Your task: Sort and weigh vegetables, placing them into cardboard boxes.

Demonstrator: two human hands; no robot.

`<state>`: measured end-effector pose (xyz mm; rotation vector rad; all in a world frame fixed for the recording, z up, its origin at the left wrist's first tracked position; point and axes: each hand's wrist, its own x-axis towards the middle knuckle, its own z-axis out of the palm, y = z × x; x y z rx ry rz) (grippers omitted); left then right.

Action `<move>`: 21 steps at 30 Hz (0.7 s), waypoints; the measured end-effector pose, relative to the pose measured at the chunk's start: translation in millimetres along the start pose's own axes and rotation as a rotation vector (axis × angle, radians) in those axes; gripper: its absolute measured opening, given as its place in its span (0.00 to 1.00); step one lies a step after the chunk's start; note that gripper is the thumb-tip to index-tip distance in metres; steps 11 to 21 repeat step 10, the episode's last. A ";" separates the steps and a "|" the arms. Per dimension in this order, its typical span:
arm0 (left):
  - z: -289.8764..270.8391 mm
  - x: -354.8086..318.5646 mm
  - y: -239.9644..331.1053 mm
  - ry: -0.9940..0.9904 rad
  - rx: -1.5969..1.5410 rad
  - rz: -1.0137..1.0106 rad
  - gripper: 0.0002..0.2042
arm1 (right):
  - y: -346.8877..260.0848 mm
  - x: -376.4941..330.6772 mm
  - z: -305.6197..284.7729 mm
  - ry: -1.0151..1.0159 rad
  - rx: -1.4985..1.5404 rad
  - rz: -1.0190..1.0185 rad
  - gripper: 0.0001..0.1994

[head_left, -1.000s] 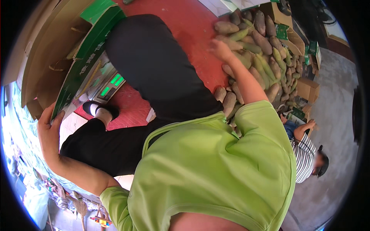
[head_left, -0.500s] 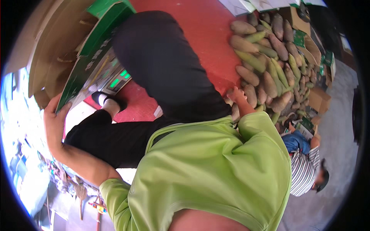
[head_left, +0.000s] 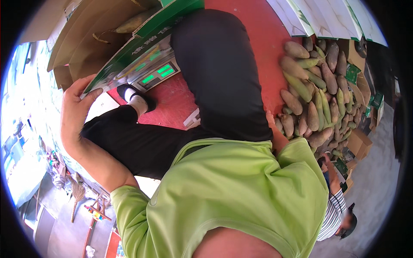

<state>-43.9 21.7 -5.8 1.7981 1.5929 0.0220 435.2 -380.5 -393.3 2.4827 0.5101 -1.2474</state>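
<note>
My left hand (head_left: 77,101) is closed on the near corner of a cardboard box (head_left: 116,60), green outside and brown inside, its thumb and fingers pinching the edge. Inside the box lies one long radish (head_left: 137,22), and a cord handle (head_left: 101,38) hangs on the inner wall. Beneath the box stands a scale (head_left: 152,77) with a lit green display. Beside my right thigh, my right hand (head_left: 272,122) is at the near edge of a heap of long, soil-covered radishes (head_left: 317,114), some green, some brown. Its fingers are largely hidden behind my leg.
White and green cartons (head_left: 318,17) stand past the heap. Open brown boxes (head_left: 358,144) and a person in a striped shirt (head_left: 333,215) are on the right. A broom (head_left: 77,193) lies at lower left. My bent legs (head_left: 219,73) rise between box and heap.
The view has shifted, so box, scale and heap sit farther right and lower, and more of the box's inside shows. My right hand has drawn closer to my thigh, its fingers now less visible.
</note>
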 end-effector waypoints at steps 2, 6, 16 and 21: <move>0.6 -4.7 3.1 0.015 0.004 -0.005 0.17 | -17.3 -12.6 -3.3 0.002 -0.051 0.008 0.35; -3.2 -11.9 -0.5 0.033 -0.027 0.027 0.16 | -30.6 -21.1 -6.8 -0.063 -0.129 -0.002 0.30; -5.1 -14.7 8.6 0.051 -0.017 0.088 0.18 | -18.7 1.8 5.0 -0.103 -0.138 0.011 0.32; -5.1 -14.7 8.6 0.051 -0.017 0.088 0.18 | -18.7 1.8 5.0 -0.103 -0.138 0.011 0.32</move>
